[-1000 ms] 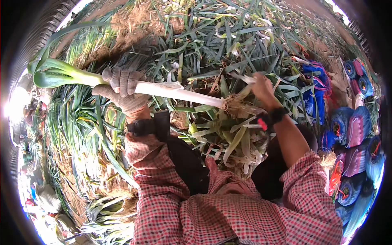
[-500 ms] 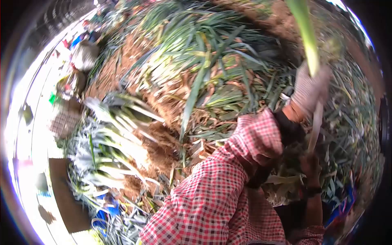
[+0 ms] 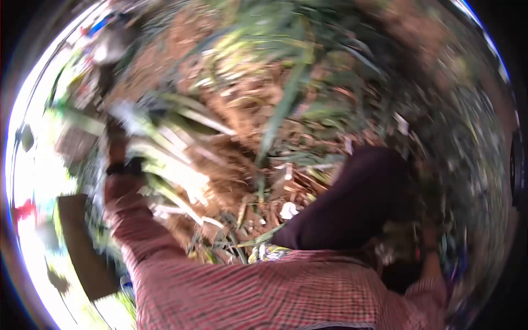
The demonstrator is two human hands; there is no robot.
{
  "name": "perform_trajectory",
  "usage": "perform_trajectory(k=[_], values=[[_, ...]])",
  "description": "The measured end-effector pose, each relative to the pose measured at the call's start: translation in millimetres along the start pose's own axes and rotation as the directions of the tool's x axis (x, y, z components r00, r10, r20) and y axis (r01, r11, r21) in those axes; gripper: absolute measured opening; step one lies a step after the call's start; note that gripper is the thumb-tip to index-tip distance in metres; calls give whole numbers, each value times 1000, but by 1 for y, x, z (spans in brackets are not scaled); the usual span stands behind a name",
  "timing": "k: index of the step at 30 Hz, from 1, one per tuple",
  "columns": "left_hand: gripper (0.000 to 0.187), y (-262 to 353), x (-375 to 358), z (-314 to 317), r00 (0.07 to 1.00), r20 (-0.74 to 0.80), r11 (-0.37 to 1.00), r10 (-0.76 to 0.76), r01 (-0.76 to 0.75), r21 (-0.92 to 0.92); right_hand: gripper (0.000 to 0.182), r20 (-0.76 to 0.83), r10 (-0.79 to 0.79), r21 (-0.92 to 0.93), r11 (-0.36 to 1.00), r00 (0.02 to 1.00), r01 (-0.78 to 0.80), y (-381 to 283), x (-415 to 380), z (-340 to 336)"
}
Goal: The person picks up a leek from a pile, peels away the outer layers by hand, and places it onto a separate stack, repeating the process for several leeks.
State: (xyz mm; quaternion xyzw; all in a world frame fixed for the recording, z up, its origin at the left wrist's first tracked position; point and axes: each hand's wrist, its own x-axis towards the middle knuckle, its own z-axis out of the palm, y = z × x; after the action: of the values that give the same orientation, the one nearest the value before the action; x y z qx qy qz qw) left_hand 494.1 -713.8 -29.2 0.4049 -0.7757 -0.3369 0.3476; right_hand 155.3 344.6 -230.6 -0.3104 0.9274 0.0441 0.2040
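My left hand (image 3: 115, 133) is stretched out to the far left, over the outer side of a row of leeks, dark and blurred. A pale green leek (image 3: 82, 122) juts out leftward from its fingers. Beside it lie trimmed leeks (image 3: 170, 159) with white stems and bushy brown roots pointing right. My right hand (image 3: 429, 236) is low on the right, in shadow beside my dark trouser leg; motion smears its fingers, and whether it holds anything cannot be seen.
A large heap of leeks (image 3: 264, 49) with long green leaves spreads across the top middle. Stripped leaves (image 3: 467, 154) cover the right side. Brown cardboard (image 3: 85, 247) stands at the lower left. A pale sack (image 3: 110, 44) sits at the upper left. Bare soil (image 3: 159, 55) shows between piles.
My left arm has swung from the right side to the far left, with a leek at the hand. My right hand no longer touches the leek's lower end. The view has shifted slightly and blurred.
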Motion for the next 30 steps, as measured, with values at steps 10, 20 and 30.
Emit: perform_trajectory(k=[10, 20, 30], values=[[42, 97, -34, 222, 970, 232, 835, -75, 189, -516, 40, -85, 148, 336, 935, 985, -111, -103, 94, -26], [25, 416, -310, 531, 515, 821, 202, 246, 801, -563, 40, -181, 109, 437, 899, 977, -20, -192, 247, -21], [41, 426, -357, 594, 485, 874, 673, 46, 632, -386, 67, -53, -323, 101, 940, 945, 327, -142, 227, 58]])
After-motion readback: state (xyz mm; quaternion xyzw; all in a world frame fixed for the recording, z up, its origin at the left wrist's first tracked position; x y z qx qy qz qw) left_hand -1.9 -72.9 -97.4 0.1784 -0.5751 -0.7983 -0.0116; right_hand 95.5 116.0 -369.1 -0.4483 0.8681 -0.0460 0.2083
